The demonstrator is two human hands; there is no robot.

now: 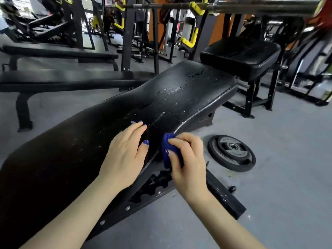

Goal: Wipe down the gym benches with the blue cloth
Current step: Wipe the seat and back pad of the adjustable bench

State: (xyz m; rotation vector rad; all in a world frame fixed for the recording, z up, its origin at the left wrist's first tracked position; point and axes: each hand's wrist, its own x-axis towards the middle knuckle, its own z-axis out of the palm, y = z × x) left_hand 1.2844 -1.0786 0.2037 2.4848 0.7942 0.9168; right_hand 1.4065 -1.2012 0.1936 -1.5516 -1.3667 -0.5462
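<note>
A long black padded bench (179,94) runs from the lower left to the upper middle, its cracked surface wet in patches. My left hand (125,151) lies flat on the pad near its right edge, fingers straight. My right hand (186,157) grips a bunched blue cloth (168,150) and holds it against the bench's right side edge, just below the pad's rim. A separate black seat pad (240,54) stands beyond the bench's far end.
A black weight plate (231,152) lies on the grey floor right of the bench. Two flat black benches (71,78) stand to the left. A barbell (251,6) rests on yellow rack hooks overhead. The bench's steel frame (222,194) sticks out below my right hand.
</note>
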